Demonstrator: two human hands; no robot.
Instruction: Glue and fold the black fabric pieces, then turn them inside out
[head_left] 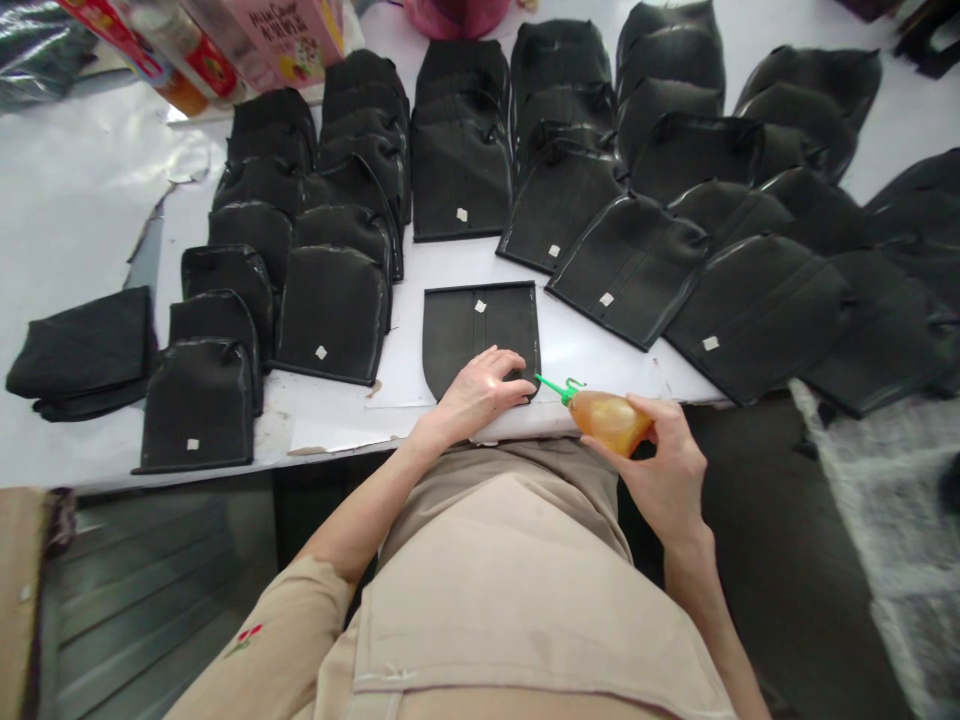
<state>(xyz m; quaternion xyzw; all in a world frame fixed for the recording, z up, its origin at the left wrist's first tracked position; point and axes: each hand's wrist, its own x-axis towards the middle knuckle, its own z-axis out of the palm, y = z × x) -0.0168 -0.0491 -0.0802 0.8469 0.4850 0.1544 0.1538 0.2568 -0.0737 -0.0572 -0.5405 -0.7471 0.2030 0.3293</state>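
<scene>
Beige garment [495,590] nearest. Black panel [450,335] lies under unclenched left grip [481,393]; right grip [671,462] clasps amber bottle [606,420]; pink box [281,45] beyond reads "Cover".

Tabletop [465,262]: was brightly lit, almost white.
Glossy sheet [184,150]: threw back patchy glare at upper left.
Amber bottle [613,420]: caught a soft highlight.
Space below the tabletop [780,500]: lay dim, in shadow.
Pink box [281,45]: leaned, stretched by wide-angle distortion, its lettering soft.
Far-right black pieces [889,320]: looked blurred, their outlines merging.
</scene>
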